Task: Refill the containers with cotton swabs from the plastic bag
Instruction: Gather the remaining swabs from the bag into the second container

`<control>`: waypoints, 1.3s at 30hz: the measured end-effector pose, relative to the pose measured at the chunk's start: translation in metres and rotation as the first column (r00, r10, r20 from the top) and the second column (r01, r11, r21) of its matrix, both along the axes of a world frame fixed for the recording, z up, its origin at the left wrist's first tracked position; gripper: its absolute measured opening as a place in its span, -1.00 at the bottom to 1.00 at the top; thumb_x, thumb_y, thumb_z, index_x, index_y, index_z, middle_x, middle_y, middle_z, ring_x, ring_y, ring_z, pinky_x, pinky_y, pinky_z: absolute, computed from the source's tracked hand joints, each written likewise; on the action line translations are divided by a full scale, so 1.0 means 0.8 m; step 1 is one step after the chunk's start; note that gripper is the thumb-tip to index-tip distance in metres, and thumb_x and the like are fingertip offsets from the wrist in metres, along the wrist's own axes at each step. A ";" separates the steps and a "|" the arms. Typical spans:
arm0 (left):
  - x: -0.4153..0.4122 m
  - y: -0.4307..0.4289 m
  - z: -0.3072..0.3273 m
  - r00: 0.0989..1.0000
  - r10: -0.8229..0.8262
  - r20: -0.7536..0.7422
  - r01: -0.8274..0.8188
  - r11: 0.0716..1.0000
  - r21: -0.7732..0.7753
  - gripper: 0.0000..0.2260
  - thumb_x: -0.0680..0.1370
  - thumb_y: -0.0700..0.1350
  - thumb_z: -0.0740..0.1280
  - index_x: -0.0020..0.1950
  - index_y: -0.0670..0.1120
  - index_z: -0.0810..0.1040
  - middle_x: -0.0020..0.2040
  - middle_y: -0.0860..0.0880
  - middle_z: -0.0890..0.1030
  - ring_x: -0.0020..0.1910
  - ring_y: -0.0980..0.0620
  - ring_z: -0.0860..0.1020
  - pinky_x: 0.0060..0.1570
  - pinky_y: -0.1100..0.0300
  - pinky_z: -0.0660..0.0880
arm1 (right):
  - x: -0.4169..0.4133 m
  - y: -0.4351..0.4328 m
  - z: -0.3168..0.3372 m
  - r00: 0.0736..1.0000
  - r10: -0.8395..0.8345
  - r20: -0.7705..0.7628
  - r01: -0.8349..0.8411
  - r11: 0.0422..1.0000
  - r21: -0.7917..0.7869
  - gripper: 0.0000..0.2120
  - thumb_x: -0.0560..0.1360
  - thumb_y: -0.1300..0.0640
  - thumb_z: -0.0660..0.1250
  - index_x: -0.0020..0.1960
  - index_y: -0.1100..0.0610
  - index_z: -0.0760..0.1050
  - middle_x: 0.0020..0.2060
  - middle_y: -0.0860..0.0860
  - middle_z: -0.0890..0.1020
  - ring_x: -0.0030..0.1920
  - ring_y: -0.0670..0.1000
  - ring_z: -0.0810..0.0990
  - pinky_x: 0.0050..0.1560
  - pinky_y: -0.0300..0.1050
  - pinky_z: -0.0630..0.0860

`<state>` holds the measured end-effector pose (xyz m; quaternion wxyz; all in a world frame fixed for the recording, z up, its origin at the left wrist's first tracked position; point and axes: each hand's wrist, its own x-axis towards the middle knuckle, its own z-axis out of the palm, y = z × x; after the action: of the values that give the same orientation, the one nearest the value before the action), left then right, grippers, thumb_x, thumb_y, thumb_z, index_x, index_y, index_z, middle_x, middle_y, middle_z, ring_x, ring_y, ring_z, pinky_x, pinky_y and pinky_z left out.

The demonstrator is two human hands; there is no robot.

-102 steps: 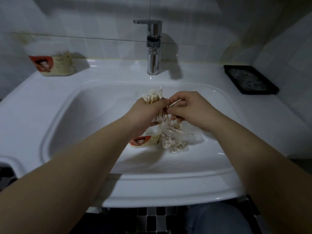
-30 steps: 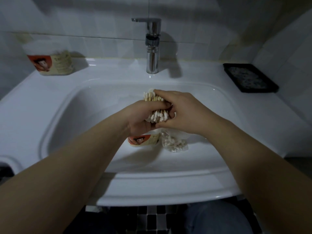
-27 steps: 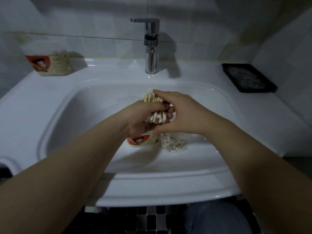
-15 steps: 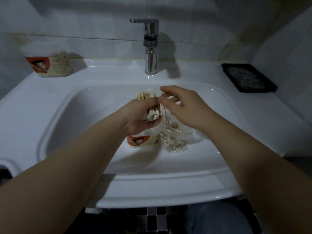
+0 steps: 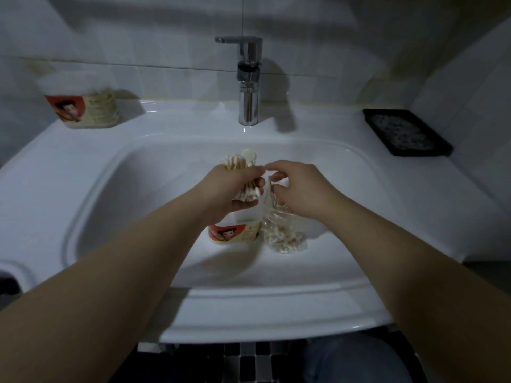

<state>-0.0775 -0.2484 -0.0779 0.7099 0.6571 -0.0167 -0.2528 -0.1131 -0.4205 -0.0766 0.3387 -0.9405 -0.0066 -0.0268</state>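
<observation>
Moments earlier pressed against the swab bundle [image 5: 243, 178], her right hand [image 5: 298, 189] had dropped away, fingers loosely plucking swabs from the plastic bag [image 5: 284, 233]; left hand [image 5: 235, 189] gripped the bundle above the container [image 5: 235, 233], likely unfilled.

Both forearms are bare, no sleeves, watch or rings showing on the left hand [image 5: 235, 189] or right hand [image 5: 301, 189]; blue jeans [image 5: 354, 360] below.
</observation>
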 end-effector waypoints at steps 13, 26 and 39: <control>0.001 -0.003 -0.014 0.993 0.055 0.105 -0.086 0.943 0.321 -0.74 0.49 -0.13 0.53 0.12 -0.15 0.61 -0.05 -0.14 0.67 -0.08 -0.05 0.68 -0.20 0.10 0.66 | -0.001 0.003 0.012 0.991 -0.126 -0.040 0.122 0.989 -0.089 -0.84 0.47 0.27 0.31 -0.08 0.11 0.66 -0.25 0.02 0.69 -0.31 0.03 0.71 -0.18 -0.15 0.66; -0.006 -0.007 -0.011 0.983 -0.045 0.179 -0.043 0.887 0.459 -0.81 0.49 -0.12 0.52 0.06 -0.13 0.64 -0.08 -0.13 0.68 -0.19 0.02 0.64 -0.47 0.33 0.53 | -0.005 0.016 -0.011 0.951 0.087 -0.297 -0.182 0.933 -0.311 -0.89 0.49 0.09 0.40 -0.03 -0.02 0.49 -0.15 -0.09 0.57 -0.12 0.00 0.53 -0.26 -0.19 0.39; -0.004 -0.006 -0.012 0.973 -0.063 0.221 -0.054 0.873 0.486 -0.75 0.42 -0.05 0.55 0.03 -0.13 0.67 -0.05 -0.16 0.72 -0.04 -0.11 0.71 0.10 -0.14 0.64 | -0.011 0.023 -0.001 0.915 0.138 -0.379 -0.326 0.805 -0.495 -0.77 0.54 0.16 0.30 -0.28 0.01 0.40 -0.33 -0.06 0.50 -0.29 -0.03 0.48 -0.34 -0.16 0.34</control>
<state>-0.0808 -0.2531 -0.0878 0.5136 0.8397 -0.0357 -0.1727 -0.1216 -0.4020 -0.0775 0.0522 -0.9806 -0.0748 0.1737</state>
